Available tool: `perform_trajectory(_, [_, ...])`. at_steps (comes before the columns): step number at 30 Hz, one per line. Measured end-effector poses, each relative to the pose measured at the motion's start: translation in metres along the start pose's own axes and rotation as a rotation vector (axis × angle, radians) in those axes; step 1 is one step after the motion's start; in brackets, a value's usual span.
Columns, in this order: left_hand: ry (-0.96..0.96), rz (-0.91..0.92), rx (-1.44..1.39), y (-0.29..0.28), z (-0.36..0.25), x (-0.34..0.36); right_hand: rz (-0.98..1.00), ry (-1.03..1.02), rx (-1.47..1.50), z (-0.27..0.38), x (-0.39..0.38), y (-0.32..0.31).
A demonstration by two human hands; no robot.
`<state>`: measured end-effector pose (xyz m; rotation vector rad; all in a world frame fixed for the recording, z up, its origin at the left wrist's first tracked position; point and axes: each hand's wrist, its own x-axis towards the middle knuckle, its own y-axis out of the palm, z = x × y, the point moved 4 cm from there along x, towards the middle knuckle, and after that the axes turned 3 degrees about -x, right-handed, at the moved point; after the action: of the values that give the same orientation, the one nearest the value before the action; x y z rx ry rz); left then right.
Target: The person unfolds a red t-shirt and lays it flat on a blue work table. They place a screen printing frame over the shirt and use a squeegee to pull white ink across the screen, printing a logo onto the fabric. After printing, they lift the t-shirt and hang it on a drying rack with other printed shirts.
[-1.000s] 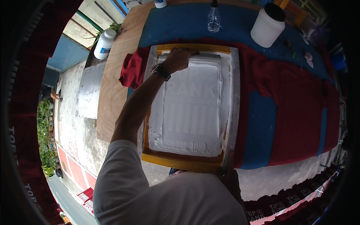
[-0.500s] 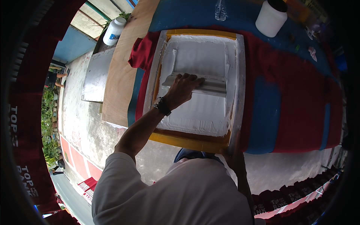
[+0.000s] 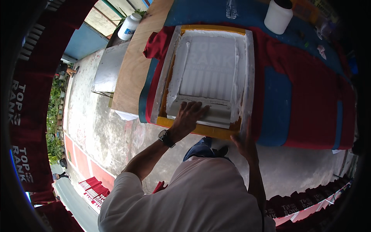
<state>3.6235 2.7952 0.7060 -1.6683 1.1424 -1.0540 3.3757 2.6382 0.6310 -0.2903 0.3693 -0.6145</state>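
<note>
A screen printing frame (image 3: pixel 250 77), with tape along its edges, lies on dark red fabric. White ink coats its mesh (image 3: pixel 208 77), and pale lettering and stripes show through it. My left hand (image 3: pixel 190 116) is closed over a wide grey squeegee (image 3: pixel 218 116) lying across the near end of the mesh, with ink along its far edge. At the frame's near right corner, my right hand (image 3: pixel 244 142) grips the edge; its fingers are partly in shadow.
Dark red fabric (image 3: pixel 309 96) and blue table covering (image 3: pixel 276 104) spread to the right. At the back stand a white jar with a black lid (image 3: pixel 278 17) and a clear bottle (image 3: pixel 231 9). A white tub (image 3: pixel 129 27) stands left of the wooden board (image 3: pixel 135 65).
My left hand has pulled the squeegee from mid-mesh to the near end, uncovering the pale lettering and stripes. My right hand stays at the near right corner, now more visible.
</note>
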Motion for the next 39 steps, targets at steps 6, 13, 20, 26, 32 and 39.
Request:
perform_trajectory(6, [-0.03,0.014,-0.027,0.004,-0.004,-0.017,-0.025,-0.095,-0.095,0.001,0.001,0.006])
perform_trajectory(13, [-0.031,0.02,-0.099,0.007,-0.001,-0.029,0.035,-0.005,-0.053,0.009,-0.001,0.003])
perform_trajectory(20, [-0.003,-0.044,-0.136,-0.002,-0.013,-0.061,-0.024,-0.17,-0.174,0.006,-0.029,0.013])
perform_trajectory(26, [0.007,-0.01,-0.267,-0.018,-0.014,-0.068,0.163,0.025,-0.406,-0.01,-0.044,0.012])
perform_trajectory(32, [-0.582,-0.435,-0.154,-0.05,0.061,-0.117,0.018,0.016,-0.411,0.036,-0.025,0.0])
perform_trajectory(39, [-0.957,-0.442,-0.592,-0.025,0.201,-0.141,-0.175,-0.117,-0.465,0.02,0.055,0.006])
